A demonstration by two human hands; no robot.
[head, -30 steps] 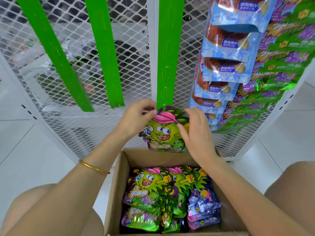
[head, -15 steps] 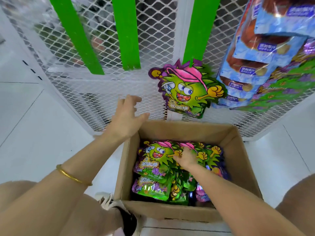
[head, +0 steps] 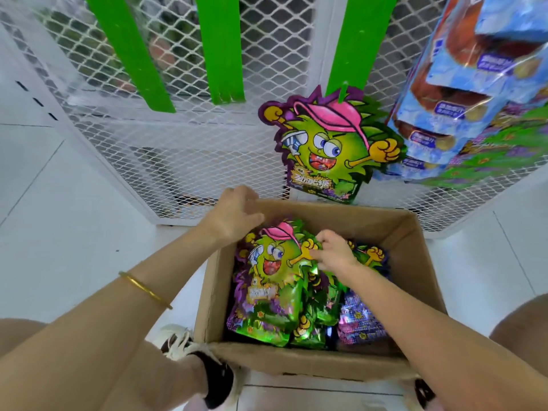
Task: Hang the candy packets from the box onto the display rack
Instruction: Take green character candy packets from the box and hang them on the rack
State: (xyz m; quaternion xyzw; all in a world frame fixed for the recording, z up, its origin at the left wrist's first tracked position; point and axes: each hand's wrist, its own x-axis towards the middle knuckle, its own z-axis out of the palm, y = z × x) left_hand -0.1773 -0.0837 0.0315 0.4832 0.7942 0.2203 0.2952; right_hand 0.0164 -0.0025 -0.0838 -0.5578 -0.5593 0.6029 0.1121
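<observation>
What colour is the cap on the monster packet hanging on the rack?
Pink. The cap on the hanging packet shows best in the head view.

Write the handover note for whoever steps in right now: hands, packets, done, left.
Left hand: open, over the far left corner of the box, holding nothing.
Right hand: fingers pinch the top packet in the box.
Done: one hung packet at the bottom of the right green strip.
Left: lift out the pinched packet and hang it; more packets lie in the box. The middle green strip and left green strip show bare.
</observation>
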